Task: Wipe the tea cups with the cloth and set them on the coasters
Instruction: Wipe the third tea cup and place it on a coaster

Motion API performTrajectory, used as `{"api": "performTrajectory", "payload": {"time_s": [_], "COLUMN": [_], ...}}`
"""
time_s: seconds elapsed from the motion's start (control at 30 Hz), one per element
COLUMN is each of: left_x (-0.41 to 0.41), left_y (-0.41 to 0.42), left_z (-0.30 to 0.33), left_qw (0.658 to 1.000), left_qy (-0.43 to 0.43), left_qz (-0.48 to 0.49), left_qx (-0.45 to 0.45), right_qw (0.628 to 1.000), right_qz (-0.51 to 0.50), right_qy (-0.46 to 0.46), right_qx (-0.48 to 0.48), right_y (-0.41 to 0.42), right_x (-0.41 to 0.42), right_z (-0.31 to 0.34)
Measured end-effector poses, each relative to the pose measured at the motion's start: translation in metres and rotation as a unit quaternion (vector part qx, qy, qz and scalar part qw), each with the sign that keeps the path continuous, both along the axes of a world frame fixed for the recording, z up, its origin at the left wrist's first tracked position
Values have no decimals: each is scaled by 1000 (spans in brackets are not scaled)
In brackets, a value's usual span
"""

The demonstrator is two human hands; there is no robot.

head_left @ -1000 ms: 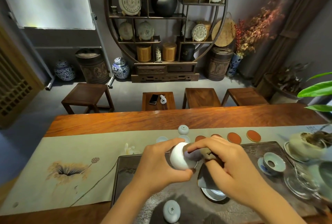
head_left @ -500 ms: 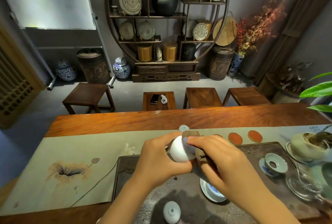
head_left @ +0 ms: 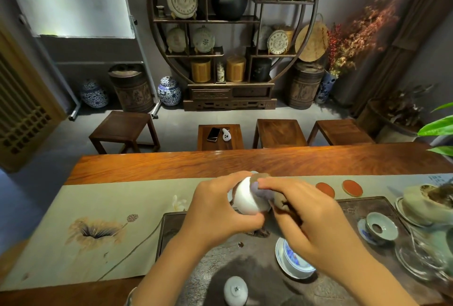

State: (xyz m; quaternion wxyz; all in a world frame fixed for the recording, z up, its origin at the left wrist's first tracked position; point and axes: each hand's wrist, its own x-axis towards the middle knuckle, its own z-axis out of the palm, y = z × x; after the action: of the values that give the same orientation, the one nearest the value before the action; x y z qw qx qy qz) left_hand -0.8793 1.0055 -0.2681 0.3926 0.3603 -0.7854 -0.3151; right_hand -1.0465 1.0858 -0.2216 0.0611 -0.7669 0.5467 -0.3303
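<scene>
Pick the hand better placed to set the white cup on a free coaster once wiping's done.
Left. The left hand already grips the white porcelain tea cup; the right hand holds the brown cloth against it. Free round orange coasters lie beyond the right hand, so it's probably a cross-reach.

Glossy white porcelain cup [head_left: 247,197], matt brown cloth [head_left: 279,199], polished wooden table [head_left: 220,163].

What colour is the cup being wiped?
Plain white tea cup, held in the left hand; seen in the head view.
</scene>
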Motion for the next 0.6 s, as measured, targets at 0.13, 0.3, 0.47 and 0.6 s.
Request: {"api": "performTrajectory", "payload": {"time_s": [0.13, 0.3, 0.47, 0.6], "left_x": [3, 3, 7, 8], "left_y": [1, 11, 13, 12], "left_z": [-6, -15, -17, -12], "left_qw": [999, 999, 998, 995], "left_qy": [-7, 2, -12, 12], "left_qz": [-19, 0, -11, -41], "left_qx": [34, 42, 53, 87], "right_qw": [997, 985, 982, 990], "right_qz": [37, 75, 14, 59], "right_qy": [67, -126, -188, -117], "right_qx": [15, 93, 22, 52], "right_y": [0, -2, -9, -9], "right_x": [-3, -17, -21, 1], "right_z": [-2, -3, 2, -6]}}
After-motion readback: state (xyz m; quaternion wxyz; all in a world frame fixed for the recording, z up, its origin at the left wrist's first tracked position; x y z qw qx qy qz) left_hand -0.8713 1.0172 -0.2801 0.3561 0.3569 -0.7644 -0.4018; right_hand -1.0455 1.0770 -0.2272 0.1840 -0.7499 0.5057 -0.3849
